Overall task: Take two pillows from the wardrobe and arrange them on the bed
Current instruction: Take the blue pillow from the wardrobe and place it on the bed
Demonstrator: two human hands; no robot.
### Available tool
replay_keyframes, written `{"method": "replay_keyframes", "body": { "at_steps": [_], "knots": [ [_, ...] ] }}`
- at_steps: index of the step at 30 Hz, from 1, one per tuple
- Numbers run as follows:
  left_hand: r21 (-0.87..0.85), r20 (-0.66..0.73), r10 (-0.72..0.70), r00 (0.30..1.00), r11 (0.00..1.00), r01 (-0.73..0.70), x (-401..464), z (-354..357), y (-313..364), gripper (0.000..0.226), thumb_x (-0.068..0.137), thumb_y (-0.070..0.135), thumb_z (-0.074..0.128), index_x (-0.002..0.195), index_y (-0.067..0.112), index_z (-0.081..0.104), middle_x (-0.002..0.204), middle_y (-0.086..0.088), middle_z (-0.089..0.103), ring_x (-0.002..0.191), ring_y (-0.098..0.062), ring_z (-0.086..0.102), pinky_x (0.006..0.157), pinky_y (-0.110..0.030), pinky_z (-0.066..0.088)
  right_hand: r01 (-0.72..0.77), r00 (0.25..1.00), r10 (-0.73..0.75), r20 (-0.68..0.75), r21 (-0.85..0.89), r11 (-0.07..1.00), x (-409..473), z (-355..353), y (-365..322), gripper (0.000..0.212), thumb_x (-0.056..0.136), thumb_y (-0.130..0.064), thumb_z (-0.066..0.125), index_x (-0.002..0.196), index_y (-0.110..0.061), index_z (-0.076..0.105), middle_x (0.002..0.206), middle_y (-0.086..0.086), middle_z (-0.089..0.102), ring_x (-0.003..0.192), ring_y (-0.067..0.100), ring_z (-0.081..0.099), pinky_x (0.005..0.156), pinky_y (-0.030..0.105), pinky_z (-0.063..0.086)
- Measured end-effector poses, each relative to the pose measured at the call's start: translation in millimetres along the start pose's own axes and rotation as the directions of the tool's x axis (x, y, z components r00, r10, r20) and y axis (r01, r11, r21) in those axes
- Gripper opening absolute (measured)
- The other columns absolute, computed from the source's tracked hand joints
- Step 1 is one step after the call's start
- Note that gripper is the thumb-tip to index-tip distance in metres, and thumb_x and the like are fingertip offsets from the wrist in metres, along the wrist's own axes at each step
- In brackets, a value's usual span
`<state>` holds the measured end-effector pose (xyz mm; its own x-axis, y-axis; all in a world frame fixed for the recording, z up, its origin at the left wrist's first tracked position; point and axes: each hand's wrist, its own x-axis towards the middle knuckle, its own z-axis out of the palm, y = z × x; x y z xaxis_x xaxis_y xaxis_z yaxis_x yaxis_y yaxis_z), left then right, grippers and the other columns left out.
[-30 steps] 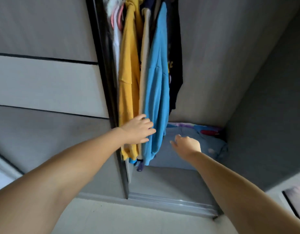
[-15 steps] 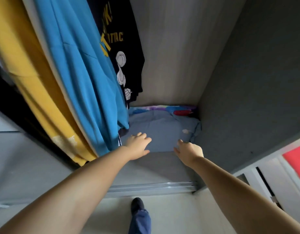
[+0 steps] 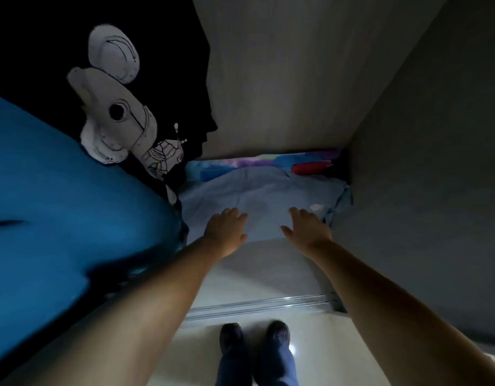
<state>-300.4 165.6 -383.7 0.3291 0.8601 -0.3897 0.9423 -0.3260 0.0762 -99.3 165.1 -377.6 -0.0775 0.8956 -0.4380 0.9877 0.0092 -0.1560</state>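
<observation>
Both grips are spread flat, fingers straight: the left hand (image 3: 226,231) and right hand (image 3: 307,228) reach side by side at the centre of the frame, laid over the near edge of a pale blue pillow (image 3: 265,196), with neither curled around it. Whether the palms press the fabric or sit just above it cannot be told in the dim light.

That pillow lies on the wardrobe floor (image 3: 268,268), filling the back right corner of the compartment, its right end crumpled against the grey side wall (image 3: 424,168). Behind it, wedged against the pale wood-grain back panel (image 3: 274,73), shows a strip of a second pillow (image 3: 296,160) in a multicoloured cover of blue, purple and red; most of it is hidden by the blue one in front.

To the left, hanging clothes crowd the upper left of the frame: a black T-shirt (image 3: 162,51) printed with a white cartoon figure, and below it a bright blue garment (image 3: 73,207), blurred and close to the camera, touching the left forearm.

At the bottom centre, a metal sliding-door track (image 3: 257,305) crosses the pale floor (image 3: 196,355), and just below it stand the person's two dark shoes (image 3: 254,335) and blue trouser legs.
</observation>
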Motion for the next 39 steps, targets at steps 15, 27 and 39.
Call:
{"method": "replay_keyframes", "body": {
  "at_steps": [15,27,39],
  "knots": [
    [0.035,-0.108,-0.245,0.964,0.968,0.25,190,153,-69,0.096,0.078,0.047,0.065,0.149,0.014,0.011,0.156,-0.012,0.02,0.14,-0.031,0.026,0.113,-0.053,0.019,0.193,0.97,-0.218,-0.11,-0.203,0.96,233,113,50,0.09,0.09,-0.041,0.06,0.154,-0.018,0.001,0.162,0.006,0.008,0.15,0.025,0.006,0.121,0.05,0.012],
    [0.209,-0.063,-0.218,0.974,0.951,0.227,180,173,-63,0.089,0.056,0.055,0.078,0.127,0.011,0.046,0.137,-0.016,0.043,0.126,-0.032,0.041,0.107,-0.059,0.026,0.211,0.973,-0.23,-0.008,-0.369,0.905,221,141,65,0.098,0.073,-0.056,0.069,0.15,-0.014,0.024,0.147,0.012,0.031,0.137,0.027,0.03,0.113,0.06,0.013],
    [0.207,0.171,-0.28,0.945,0.948,0.243,166,156,-54,0.027,0.095,0.013,0.042,0.108,0.01,0.066,0.114,-0.01,0.068,0.111,-0.029,0.061,0.092,-0.039,0.048,0.137,0.968,-0.068,0.243,-0.278,0.951,200,123,55,0.029,0.095,-0.012,0.05,0.121,-0.015,0.063,0.125,0.007,0.064,0.118,0.028,0.06,0.091,0.038,0.051]
  ]
}}
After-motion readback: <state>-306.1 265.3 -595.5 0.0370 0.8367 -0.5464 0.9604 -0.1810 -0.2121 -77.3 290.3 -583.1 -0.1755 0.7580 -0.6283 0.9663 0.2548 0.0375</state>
